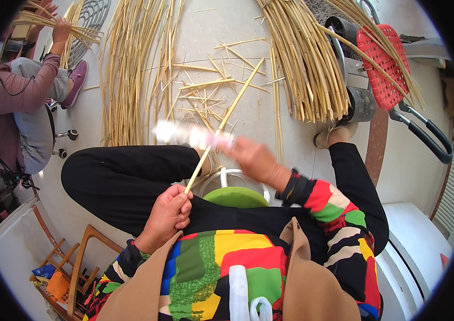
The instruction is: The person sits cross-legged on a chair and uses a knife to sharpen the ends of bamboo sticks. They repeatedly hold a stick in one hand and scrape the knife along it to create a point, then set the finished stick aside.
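Note:
My left hand (172, 210) is closed around the lower end of a pale reed stalk (233, 106), which slants up and right away from me. Over the stalk's middle, my right hand (251, 156) is blurred by motion. Its fingers are round something shiny and pale, perhaps a blade, too blurred to name; whether it touches the stalk cannot be told. Cut stalk pieces (211, 83) and thin slivers lie scattered on the tiled floor beyond. A green round stool seat (235, 197) shows between my legs.
Long reed stalks (130, 72) lie on the floor at left, a thick bundle (307, 60) at right. Beside that bundle stands a cart with a red woven panel (383, 66) and black wheels. A co-worker (22, 96) sits at far left, holding stalks. A wooden chair (84, 257) is at lower left.

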`<state>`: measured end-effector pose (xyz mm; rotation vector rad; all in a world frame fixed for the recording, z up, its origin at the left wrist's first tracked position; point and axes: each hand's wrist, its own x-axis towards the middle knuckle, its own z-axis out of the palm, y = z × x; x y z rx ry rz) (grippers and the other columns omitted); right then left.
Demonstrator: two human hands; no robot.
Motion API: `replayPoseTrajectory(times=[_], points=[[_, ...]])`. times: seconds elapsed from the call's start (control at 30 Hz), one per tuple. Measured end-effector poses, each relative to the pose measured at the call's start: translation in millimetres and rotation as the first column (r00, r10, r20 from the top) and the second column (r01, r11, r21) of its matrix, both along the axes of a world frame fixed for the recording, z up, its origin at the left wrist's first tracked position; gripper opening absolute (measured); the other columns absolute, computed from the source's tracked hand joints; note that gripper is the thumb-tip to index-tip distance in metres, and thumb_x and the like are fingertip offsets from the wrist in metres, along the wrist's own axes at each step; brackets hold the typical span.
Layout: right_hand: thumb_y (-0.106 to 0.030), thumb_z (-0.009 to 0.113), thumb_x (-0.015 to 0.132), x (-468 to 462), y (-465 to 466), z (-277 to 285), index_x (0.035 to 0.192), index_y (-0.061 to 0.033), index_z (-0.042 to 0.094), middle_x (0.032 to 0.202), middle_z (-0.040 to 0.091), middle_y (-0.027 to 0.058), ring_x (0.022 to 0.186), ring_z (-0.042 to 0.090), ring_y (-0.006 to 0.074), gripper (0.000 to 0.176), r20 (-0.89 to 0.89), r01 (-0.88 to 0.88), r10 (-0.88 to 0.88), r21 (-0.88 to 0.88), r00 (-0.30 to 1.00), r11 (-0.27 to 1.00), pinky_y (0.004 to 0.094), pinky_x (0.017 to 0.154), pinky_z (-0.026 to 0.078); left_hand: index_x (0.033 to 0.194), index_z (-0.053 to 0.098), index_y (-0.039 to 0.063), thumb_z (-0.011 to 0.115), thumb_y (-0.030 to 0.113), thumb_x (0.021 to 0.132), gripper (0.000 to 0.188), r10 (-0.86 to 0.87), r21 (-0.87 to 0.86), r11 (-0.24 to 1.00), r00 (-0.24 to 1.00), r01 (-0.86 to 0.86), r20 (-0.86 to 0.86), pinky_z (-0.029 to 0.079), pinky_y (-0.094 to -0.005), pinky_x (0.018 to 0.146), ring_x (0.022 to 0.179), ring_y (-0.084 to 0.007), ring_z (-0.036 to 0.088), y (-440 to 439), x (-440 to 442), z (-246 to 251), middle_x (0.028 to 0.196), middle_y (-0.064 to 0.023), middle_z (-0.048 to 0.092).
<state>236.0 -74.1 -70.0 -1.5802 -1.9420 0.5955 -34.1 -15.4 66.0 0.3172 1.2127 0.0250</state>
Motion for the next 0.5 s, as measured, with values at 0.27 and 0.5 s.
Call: replayPoseTrajectory(times=[0.27, 0.5], points=[[-0.006, 0.060, 0.090, -13.0, -2.3, 5.4, 0.130, -0.0214, 0.066, 0.083, 0.058, 0.0094, 0.071, 0.066, 0.0274, 0.043, -0.028, -0.045, 0.045, 0.010, 0.999, 0.999, 0.0389, 0.055, 0.055, 0.104, 0.051, 0.009, 0.047, 0.015, 0.109, 0.009, -0.019, 0.098, 0.995, 0.999, 0.023, -0.042, 0.026, -0.0221, 0.042, 0.047, -0.0048, 0.028, -7.6, -3.4, 2.7, 0.068, 0.0031, 0.040], [-0.004, 0.060, 0.089, -12.8, -0.4, -0.6, 0.137, -0.0208, 0.062, 0.082, 0.058, 0.0095, 0.071, 0.066, 0.0265, 0.050, 0.056, 0.094, -0.097, 0.050, 0.994, 0.994, 0.0405, 0.058, 0.056, 0.104, 0.049, 0.010, 0.046, 0.015, 0.109, 0.008, -0.055, 0.190, 0.980, 0.998, 0.061, -0.040, 0.025, -0.0223, 0.041, 0.046, -0.0045, 0.027, -12.2, -6.0, 5.7, 0.066, 0.0054, 0.035]])
